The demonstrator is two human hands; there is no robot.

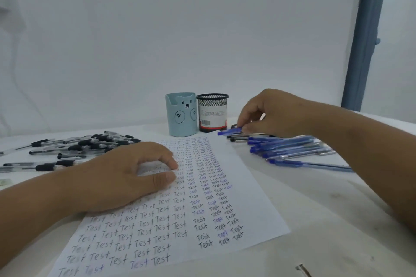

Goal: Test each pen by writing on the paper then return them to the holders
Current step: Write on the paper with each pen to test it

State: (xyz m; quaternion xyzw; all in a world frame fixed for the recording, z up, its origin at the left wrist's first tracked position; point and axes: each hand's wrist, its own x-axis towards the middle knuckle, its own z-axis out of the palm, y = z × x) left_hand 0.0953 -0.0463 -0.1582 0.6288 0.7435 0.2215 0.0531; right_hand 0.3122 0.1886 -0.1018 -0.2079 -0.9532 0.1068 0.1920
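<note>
A white table (315, 220) carries everything — its surface shows faint grey smudges toward the near right. Behind it rises a plain white wall (180, 29). At the far right a blue-grey vertical post (364, 36) stands against that wall. Near the bottom edge lies a small metal object (304, 269) — too cropped to identify.

the left hand (126, 175) lies palm down, fingers loosely curled, thumb stretched forward, forearm coming in from the lower left. the right hand (270, 112) reaches forward with its forearm entering from the right, wrist raised, fingertips (242, 127) pinched together in a closed grip.
</note>
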